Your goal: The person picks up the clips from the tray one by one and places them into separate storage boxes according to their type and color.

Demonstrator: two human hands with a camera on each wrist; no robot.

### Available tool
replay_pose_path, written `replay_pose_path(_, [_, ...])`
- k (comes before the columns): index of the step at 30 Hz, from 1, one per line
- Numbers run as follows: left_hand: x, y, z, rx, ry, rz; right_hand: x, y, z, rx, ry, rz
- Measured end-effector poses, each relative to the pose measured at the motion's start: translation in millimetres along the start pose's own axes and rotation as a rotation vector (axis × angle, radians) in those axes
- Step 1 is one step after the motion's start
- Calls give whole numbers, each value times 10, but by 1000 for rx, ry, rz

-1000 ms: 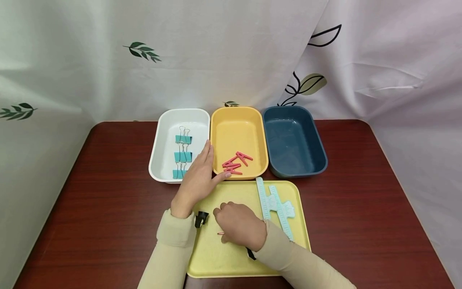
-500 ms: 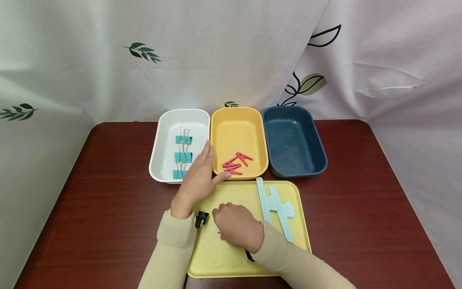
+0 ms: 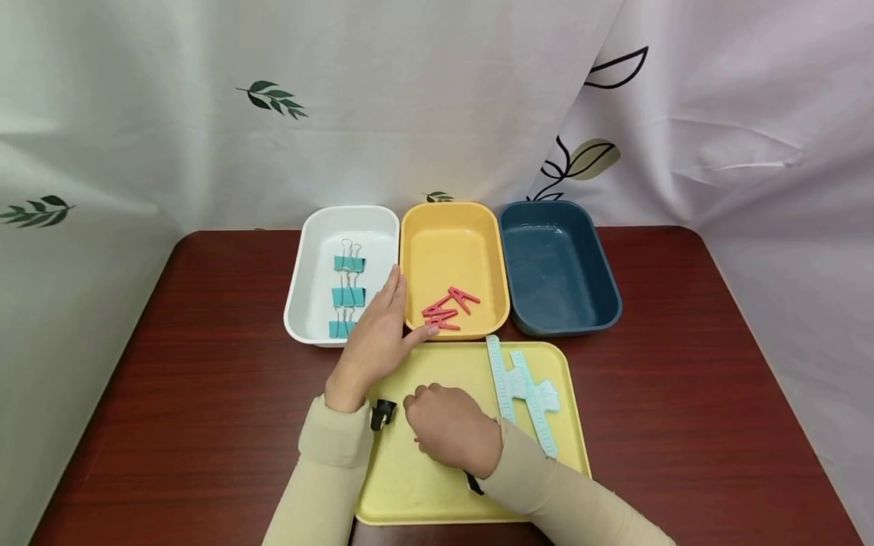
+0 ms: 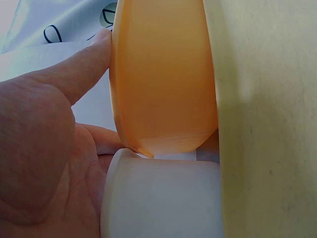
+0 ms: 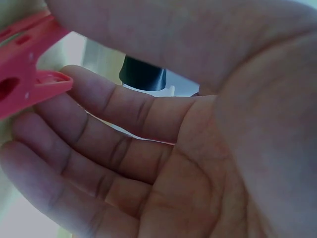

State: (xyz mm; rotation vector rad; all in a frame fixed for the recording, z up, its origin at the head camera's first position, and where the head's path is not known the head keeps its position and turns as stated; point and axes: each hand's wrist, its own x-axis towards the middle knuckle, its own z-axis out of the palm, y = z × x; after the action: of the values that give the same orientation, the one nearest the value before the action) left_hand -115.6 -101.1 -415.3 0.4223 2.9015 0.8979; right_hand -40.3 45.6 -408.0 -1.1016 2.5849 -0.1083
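Note:
My left hand [image 3: 375, 337] lies with straight fingers across the neighbouring rims of the white bin [image 3: 292, 303] and the yellow bin [image 3: 451, 258]; its thumb touches the yellow bin's front rim. In the left wrist view, the thumb [image 4: 81, 64] reaches that yellow rim. Over the yellow tray [image 3: 410, 493], my right hand [image 3: 454, 428] pinches a red clothespin [image 5: 25, 74] between thumb and fingertips. From the head view that clothespin is almost wholly hidden under the hand. Several more red clothespins [image 3: 437, 309] lie at the front of the yellow bin.
Three teal binder clips [image 3: 349, 296] stand in a column in the white bin. A dark blue bin [image 3: 556, 265] is at the right of the row. Two pale blue ruler-shaped clips [image 3: 536, 406] lie on the tray's right side. Black pieces sit at both cuffs.
The right hand stays almost in place over the tray, and the bit of clothespin showing beside it has become smaller. The left hand has not moved on the rims.

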Motion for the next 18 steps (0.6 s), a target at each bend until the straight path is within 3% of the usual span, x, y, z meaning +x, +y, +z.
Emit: replay_pose_path(18, [-16, -1, 4, 3, -4, 2, -55, 86, -146, -17, 15, 12])
